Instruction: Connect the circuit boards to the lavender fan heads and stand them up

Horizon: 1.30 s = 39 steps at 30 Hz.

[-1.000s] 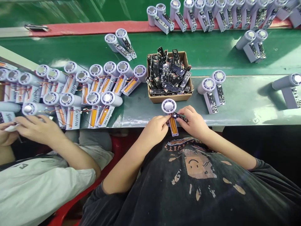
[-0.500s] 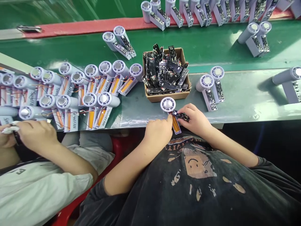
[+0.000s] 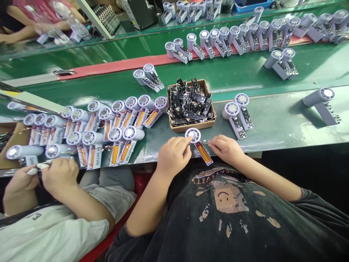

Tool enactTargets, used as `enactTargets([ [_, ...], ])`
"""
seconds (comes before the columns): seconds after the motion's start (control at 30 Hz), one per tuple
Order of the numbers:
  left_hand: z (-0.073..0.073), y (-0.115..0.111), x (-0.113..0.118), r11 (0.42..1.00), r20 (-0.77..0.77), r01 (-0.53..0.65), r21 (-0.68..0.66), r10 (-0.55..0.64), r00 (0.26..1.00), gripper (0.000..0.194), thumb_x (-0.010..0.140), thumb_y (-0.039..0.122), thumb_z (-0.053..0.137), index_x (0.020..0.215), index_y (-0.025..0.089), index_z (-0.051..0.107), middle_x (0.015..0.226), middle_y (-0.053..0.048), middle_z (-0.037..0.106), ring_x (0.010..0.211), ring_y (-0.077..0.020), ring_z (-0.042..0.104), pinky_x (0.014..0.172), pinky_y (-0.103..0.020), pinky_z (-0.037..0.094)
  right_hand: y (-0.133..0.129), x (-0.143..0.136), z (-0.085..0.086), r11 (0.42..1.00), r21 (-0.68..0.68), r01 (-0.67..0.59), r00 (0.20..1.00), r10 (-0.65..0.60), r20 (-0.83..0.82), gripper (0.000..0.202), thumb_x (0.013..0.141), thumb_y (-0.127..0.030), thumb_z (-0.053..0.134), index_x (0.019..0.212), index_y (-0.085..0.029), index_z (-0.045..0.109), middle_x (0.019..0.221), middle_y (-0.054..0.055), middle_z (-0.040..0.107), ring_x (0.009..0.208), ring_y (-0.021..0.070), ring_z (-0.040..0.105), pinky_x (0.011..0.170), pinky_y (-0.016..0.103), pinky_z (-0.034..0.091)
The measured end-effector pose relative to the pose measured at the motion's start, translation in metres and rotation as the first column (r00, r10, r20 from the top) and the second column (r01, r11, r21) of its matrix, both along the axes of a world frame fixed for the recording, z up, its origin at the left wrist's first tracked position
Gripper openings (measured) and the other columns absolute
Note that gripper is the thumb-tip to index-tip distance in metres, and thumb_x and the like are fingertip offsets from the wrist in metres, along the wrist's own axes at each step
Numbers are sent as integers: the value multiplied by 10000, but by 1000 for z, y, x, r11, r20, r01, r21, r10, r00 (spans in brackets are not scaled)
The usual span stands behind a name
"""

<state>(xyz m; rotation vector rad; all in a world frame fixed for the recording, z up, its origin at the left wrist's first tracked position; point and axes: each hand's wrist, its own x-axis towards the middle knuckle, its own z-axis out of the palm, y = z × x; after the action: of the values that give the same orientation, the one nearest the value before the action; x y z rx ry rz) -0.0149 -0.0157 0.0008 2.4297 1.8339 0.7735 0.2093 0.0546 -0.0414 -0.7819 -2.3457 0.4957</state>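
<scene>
A handheld fan point(image 3: 205, 153) with a round lilac head and an orange strip in its opened handle lies in front of me at the bench edge. My left hand point(image 3: 175, 154) rests its fingertips on the fan's head, thumb held apart. Just right of the handle, my right hand point(image 3: 226, 148) is closed in a pinch on a thin dark circuit board point(image 3: 205, 142), seen nearly edge-on. Most of the board is hidden by the fingers and the angle. Directly behind the fan stands a cardboard box point(image 3: 192, 128) full of black circuit boards.
Several fans with orange strips and loose wires point(image 3: 131, 134) crowd the left. Two fans with boards in their handles point(image 3: 237, 116) stand to the right, another point(image 3: 321, 102) farther off. More fans line the red strip point(image 3: 117, 67) behind. A co-worker's hands point(image 3: 60, 174) work at left.
My view has tilted up and shows more of the far bench. My left hand has shifted from the fan's handle to its head. The board in my right hand has turned edge-on.
</scene>
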Motion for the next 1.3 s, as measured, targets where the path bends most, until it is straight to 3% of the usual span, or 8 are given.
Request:
enactTargets([
  [0.1, -6, 14, -4, 996, -171, 85, -9, -85, 982, 396, 886, 110, 557, 1275, 138, 623, 1375, -87, 561, 1220, -274, 506, 1023, -421, 418, -2, -3, 7, 999, -41, 19, 999, -21, -49, 153, 949, -221, 582, 993, -125, 693, 960, 101, 652, 879, 185, 639, 800, 320, 558],
  [0.17, -11, 21, -4, 992, -260, 121, -48, -129, 957, 415, 915, 158, 591, 1329, 188, 598, 1463, -48, 485, 1287, -275, 447, 1074, -429, 362, -6, -4, 12, 999, -41, 26, 999, -28, -35, 150, 941, -215, 590, 999, -126, 695, 966, 99, 636, 876, 186, 632, 793, 316, 558],
  [0.4, -14, 18, 4, 994, -236, 51, -98, -72, 969, 465, 827, 365, 776, 1257, 228, 660, 1176, -99, 623, 1048, -285, 548, 917, -422, 429, -17, 1, 20, 999, 32, 28, 999, -29, 21, 183, 963, -206, 548, 933, -116, 705, 937, 109, 585, 780, 171, 581, 690, 312, 538],
  [0.6, -2, 8, 28, 961, -89, -18, -278, -7, 996, 523, 850, 287, 690, 1342, 161, 565, 1431, -98, 492, 1339, -319, 378, 1138, -537, 282, -18, 4, 18, 998, 59, 11, 1000, -12, 13, 163, 958, -210, 570, 969, -109, 698, 933, 110, 539, 760, 157, 533, 657, 295, 523],
  [0.73, 2, 13, 40, 924, -22, -29, -381, 23, 999, 492, 864, 90, 601, 1352, 85, 540, 1405, -142, 481, 1293, -289, 413, 1109, -443, 394, -20, 4, 16, 999, 35, 16, 1000, -16, -6, 157, 958, -191, 564, 988, -112, 696, 944, 109, 514, 780, 155, 510, 668, 296, 521],
  [1.03, 25, 22, 52, 802, -292, -263, -536, 116, 949, 364, 929, 156, 559, 1290, 159, 607, 1283, -142, 529, 1125, -348, 505, 852, -482, 539, -19, 5, 13, 998, 56, 23, 1000, -22, -15, 178, 969, -197, 546, 994, -104, 697, 921, 114, 509, 777, 165, 496, 659, 295, 497],
  [1.2, 17, 15, 26, 843, -160, -53, -535, -40, 986, 637, 842, 197, 698, 1444, 239, 493, 1488, -85, 415, 1306, -331, 406, 1012, -487, 478, -15, 7, 12, 998, 51, -32, 999, 32, -10, 148, 974, -182, 538, 976, -134, 679, 999, 114, 595, 853, 177, 563, 752, 326, 520],
  [1.3, 13, 10, 18, 857, -170, -45, -514, -51, 984, 560, 854, 169, 698, 1387, 243, 543, 1425, -86, 470, 1273, -307, 452, 1003, -464, 481, -14, 9, 14, 993, 63, -95, 995, 94, 21, 152, 986, -192, 529, 991, -139, 671, 1040, 100, 639, 870, 183, 573, 796, 351, 511],
])
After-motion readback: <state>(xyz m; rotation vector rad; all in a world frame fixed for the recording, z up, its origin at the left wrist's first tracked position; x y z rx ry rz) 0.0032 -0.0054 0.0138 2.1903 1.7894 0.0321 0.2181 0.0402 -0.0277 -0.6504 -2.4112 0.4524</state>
